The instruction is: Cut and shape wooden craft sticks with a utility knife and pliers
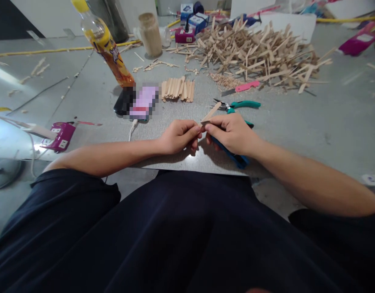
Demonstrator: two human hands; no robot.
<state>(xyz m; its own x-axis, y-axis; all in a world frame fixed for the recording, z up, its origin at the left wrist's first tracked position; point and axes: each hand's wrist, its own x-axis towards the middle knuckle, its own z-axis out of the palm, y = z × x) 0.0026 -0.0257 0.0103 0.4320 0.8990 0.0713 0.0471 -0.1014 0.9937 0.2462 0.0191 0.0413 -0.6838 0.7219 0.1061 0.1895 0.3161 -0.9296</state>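
Note:
My left hand is closed, pinching the lower end of a wooden craft stick that slants up to the right. My right hand meets it at the fingertips, closed on a small dark flat piece pressed against the stick; its kind does not show clearly. Under the right hand lies a blue-handled tool, partly hidden. Just beyond the hand are teal-handled pliers, their jaws pointing left. Farther off, a neat bundle of craft sticks rests on the grey table.
A large heap of loose craft sticks covers the back right, with a pink-handled knife before it. At the left stand a drink bottle, a phone on its cable, a jar and a purple power socket.

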